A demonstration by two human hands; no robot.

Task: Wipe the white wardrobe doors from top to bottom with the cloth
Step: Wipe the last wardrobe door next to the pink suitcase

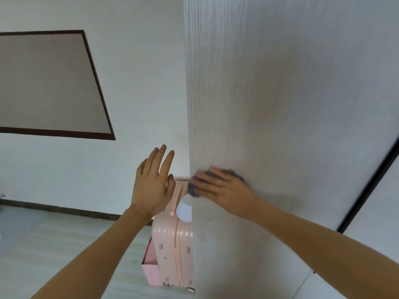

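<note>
My cloth point(195, 189) is dark grey and bunched up. It sits flat on the white wardrobe door point(269, 104), right at the door's left edge, about halfway down what I can see. My right hand point(220, 186) presses it onto the door with the fingers spread flat over it. Bits of cloth stick out past my fingertips and behind my knuckles. The hand looks a little blurry, so I think it is in the middle of a wipe.

My left hand point(154, 182) holds nothing. It is up in the air just beside the door's edge, fingers straight and spread wide, not touching the door.

How far am I? I think this door is partly done. The cloth is low on the part above, so the top may be wiped, but I can't see any wet marks or dust to be sure. Below my hand there are a few faint grey smudges on the door, so that lower part looks left to do. A dark strip point(371, 182) runs down the right side, with more white door past it. That one needs wiping too, I guess.

A pink suitcase point(172, 251) stands on the floor point(64, 244) right by the door's left edge, below my hands. I should watch I don't bump it when I go lower.
</note>
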